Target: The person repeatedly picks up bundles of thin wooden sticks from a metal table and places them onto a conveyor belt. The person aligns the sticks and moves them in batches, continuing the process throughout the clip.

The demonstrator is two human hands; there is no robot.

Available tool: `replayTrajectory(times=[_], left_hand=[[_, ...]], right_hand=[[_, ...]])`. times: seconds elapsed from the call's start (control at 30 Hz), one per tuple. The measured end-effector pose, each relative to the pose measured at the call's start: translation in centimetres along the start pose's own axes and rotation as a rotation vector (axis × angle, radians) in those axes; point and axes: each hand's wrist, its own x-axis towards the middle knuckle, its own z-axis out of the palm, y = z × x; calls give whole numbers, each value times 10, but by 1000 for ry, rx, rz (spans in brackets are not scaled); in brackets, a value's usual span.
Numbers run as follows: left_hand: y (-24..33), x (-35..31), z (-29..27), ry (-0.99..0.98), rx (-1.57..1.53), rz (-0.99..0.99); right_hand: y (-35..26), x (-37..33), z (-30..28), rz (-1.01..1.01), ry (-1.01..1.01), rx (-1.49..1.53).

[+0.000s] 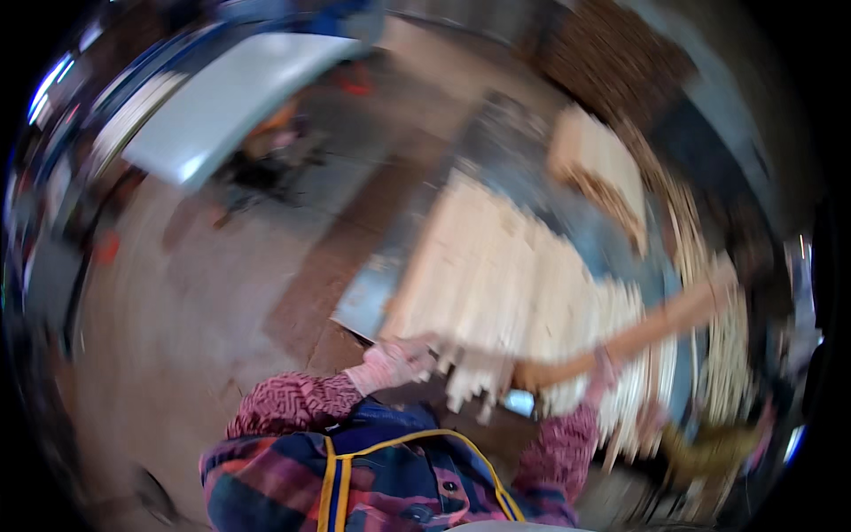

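Many pale wooden strips point(496, 266) lie side by side in a wide layer on a dark table, their near ends uneven. At the layer's near left corner is my left hand point(396, 363), in a pale pinkish glove. Its fingers meet the strip ends, but blur hides whether they grip. My right hand point(605, 368) holds a longer, browner wooden board point(629, 335) at its near side. This board slants over the strips, from the middle of their near edge up to the far right. Motion smears my right fingers.
A smaller stack of pale wood pieces point(598, 164) sits farther back on the table. Bundled thin strips point(727, 346) stand along the right side. Another person's olive sleeve point(718, 452) shows at lower right. A white-topped table point(244, 97) is at the far left.
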Motion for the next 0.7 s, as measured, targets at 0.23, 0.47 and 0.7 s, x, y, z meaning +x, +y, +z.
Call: replayTrajectory(times=[0.23,0.47,0.7], left_hand=[[-85,-98,-146,105,157,-192],[-147,-177,-231,447,16,-446],[-209,-232,-305,548,-121,-699]], right_hand=[[-128,48,84,-341,259,-201],[-351,-29,364,-526,-470,-195],[-549,-145,623,-1350,-692,-818]])
